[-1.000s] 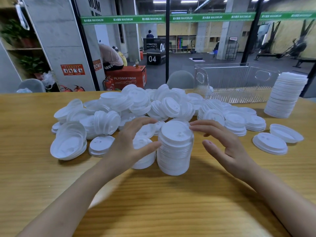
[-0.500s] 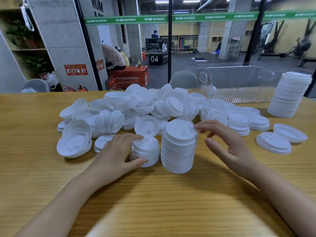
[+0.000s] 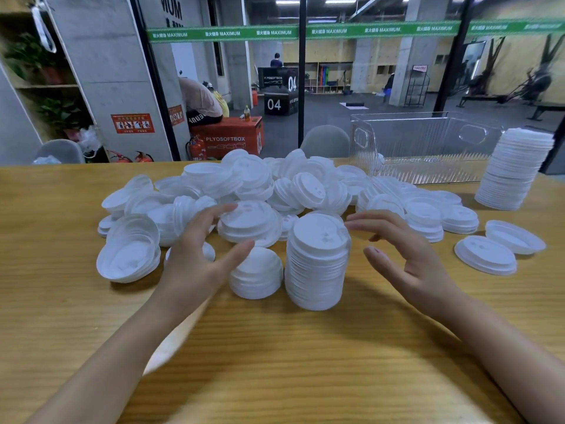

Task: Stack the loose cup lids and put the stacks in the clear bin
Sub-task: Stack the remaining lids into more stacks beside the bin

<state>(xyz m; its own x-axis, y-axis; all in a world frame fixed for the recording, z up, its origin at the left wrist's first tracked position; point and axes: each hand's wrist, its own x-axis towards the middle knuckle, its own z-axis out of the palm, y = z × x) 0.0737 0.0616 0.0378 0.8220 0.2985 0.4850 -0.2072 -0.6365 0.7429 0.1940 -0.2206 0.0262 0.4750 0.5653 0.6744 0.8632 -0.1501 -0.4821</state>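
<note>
You are early in the task. The clear bin (image 3: 428,148) at the far right looks almost empty, and a big pile of loose lids (image 3: 305,185) waits on the counter (image 3: 275,362). Your left hand (image 3: 195,261) pinches a small stack of lids (image 3: 250,223) just left of the tall stack (image 3: 318,264). Your right hand (image 3: 406,258) is spread beside it and seems not to touch it.

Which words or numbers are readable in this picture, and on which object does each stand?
"MAXIMUM": green banner, repeated.
"PLYOSOFTBOX": red box.
"04": lower black box.
"PLYOSOFTBOX", "04": upper black box.
"MUM": wall, cut off at top.
Red wall sign: too small to read.
</note>
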